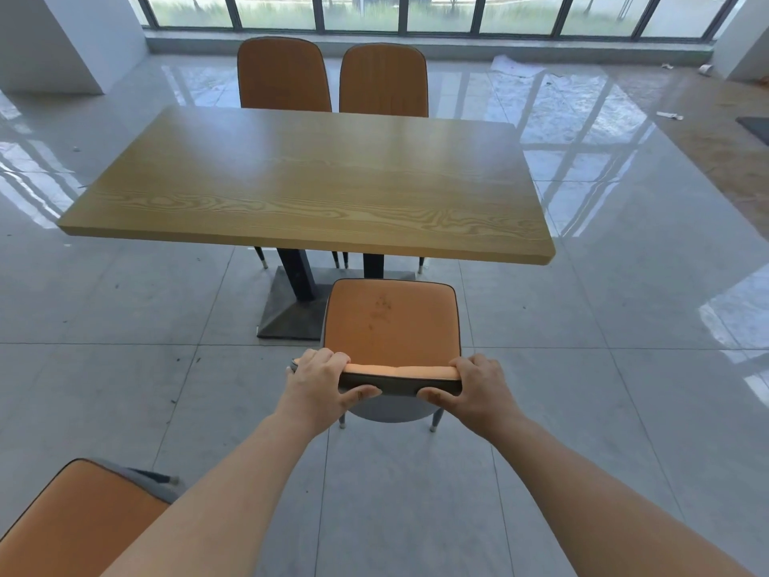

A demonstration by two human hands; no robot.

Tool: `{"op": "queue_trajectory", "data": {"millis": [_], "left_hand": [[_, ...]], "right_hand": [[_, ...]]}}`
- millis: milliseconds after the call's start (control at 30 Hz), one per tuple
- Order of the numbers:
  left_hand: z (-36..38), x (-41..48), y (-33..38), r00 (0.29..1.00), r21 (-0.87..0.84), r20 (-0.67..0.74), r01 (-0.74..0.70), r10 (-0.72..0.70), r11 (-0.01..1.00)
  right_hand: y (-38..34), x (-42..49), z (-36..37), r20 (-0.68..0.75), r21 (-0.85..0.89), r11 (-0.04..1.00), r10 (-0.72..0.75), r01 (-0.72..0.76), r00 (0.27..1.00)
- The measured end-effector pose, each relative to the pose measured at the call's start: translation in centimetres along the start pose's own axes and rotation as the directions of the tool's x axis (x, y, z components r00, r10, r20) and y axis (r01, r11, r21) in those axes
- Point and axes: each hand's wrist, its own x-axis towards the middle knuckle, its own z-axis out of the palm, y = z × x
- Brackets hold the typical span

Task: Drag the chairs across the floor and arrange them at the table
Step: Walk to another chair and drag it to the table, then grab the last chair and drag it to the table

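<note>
Orange padded chairs are counted at 4: 2 behind the wood-grain table, 1 at bottom left, 1 near chair gripped at its backrest by left hand and right hand.

We see bright daylight entering through the windows beyond the table. It throws white glare onto the glossy floor beside the table. The tabletop shows soft sheen. Straight lines bow near the edges; focus is sharp.
</note>
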Motion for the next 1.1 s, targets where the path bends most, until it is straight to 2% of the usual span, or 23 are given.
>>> {"op": "queue_trajectory", "data": {"millis": [100,167,267,333,367,467,600,767,900,967,1100], "left_hand": [[-0.4,-0.1,0.1,0.999,-0.011,0.042,0.022,-0.022,1.000],[-1.0,-0.1,0.6,0.994,0.049,0.086,0.061,-0.065,0.997],[-1.2,-0.9,2.4,0.961,0.136,0.103,0.243,-0.258,0.960],[-1.0,-2.3,4.0,0.934,0.102,0.070,0.342,-0.350,0.934],[-0.8,-3.3,4.7,0.931,0.073,0.055,0.357,-0.361,0.931],[-0.5,-6.5,5.7,0.943,-0.064,0.059,0.330,-0.326,0.942],[-1.0,-11.9,6.0,0.974,-0.202,0.068,0.227,-0.218,0.953],[-2.3,-18.1,5.6,0.986,-0.149,0.091,0.152,-0.139,0.977],[-3.0,-21.2,4.4,0.988,-0.027,0.123,0.097,-0.093,0.995],[-3.1,-22.4,3.9,0.988,0.028,0.115,0.100,-0.103,0.995],[-3.6,-24.6,2.3,0.977,-0.011,0.099,0.190,-0.188,0.982]], "right_hand": [[0.0,-0.1,0.0,0.008,0.014,1.000,0.008,-0.008,1.000],[-0.3,-0.1,-0.1,0.026,-0.008,0.999,0.036,-0.036,0.999],[-1.2,-0.6,0.0,0.006,-0.047,0.981,0.189,-0.189,0.982],[-2.1,-1.7,0.0,-0.037,-0.044,0.959,0.280,-0.281,0.959],[-2.5,-2.4,-0.1,-0.077,-0.047,0.958,0.277,-0.281,0.958],[-3.9,-5.4,-0.8,-0.119,-0.051,0.977,0.202,-0.209,0.972],[-5.1,-10.7,-2.2,0.016,0.008,0.996,0.092,-0.092,0.996],[-5.8,-16.8,-2.8,0.079,-0.073,0.997,-0.004,0.010,0.997],[-5.4,-19.5,-2.5,0.172,-0.152,0.979,-0.108,0.135,0.979],[-5.6,-20.0,-2.4,0.183,-0.181,0.970,-0.130,0.163,0.974],[-7.7,-19.5,-1.7,0.205,-0.208,0.951,-0.186,0.229,0.961]]}}
